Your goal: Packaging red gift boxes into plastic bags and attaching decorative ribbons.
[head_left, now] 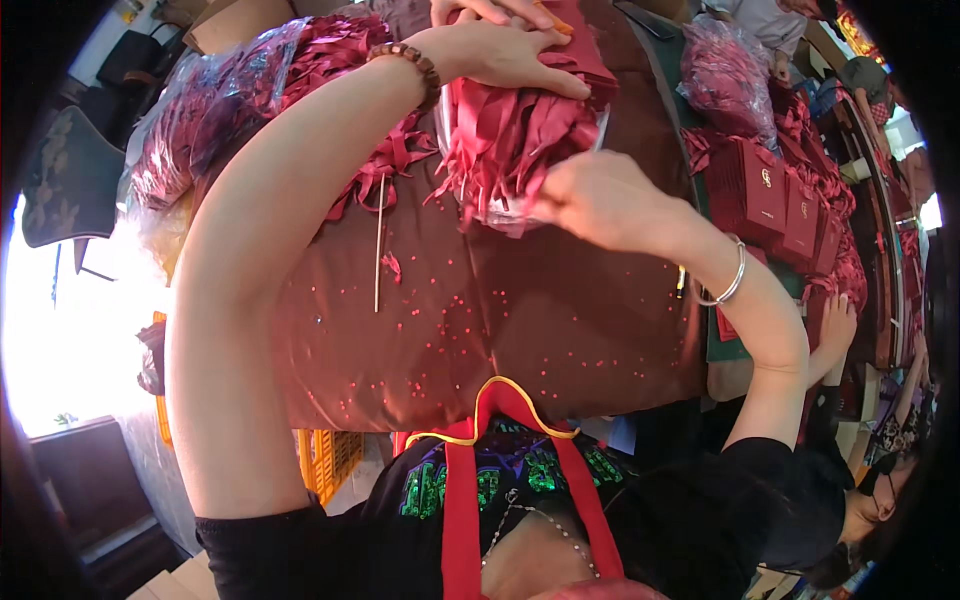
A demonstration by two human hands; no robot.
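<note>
A bundle of red paper bags (pixel 588 68) with many loose red ribbon handles (pixel 520 135) lies inside a clear plastic bag (pixel 500 212) at the far side of the table. My left hand (pixel 515 58), with a beaded bracelet at its wrist, is spread out across the bundle and presses down on it. To the right, my right hand (pixel 605 200) is closed on the edge of the clear plastic bag, beside the ribbons. Its fingertips are partly hidden and a little blurred. Another person's hand (pixel 485 10) touches the bundle from the far side.
A thin stick (pixel 379 245) and red specks lie on the brown tablecloth (pixel 560 300). More ribbons in clear plastic (pixel 215 120) are heaped at left. Stacks of red bags (pixel 750 190) stand at right below a filled plastic sack (pixel 728 80). Co-workers sit along the right side.
</note>
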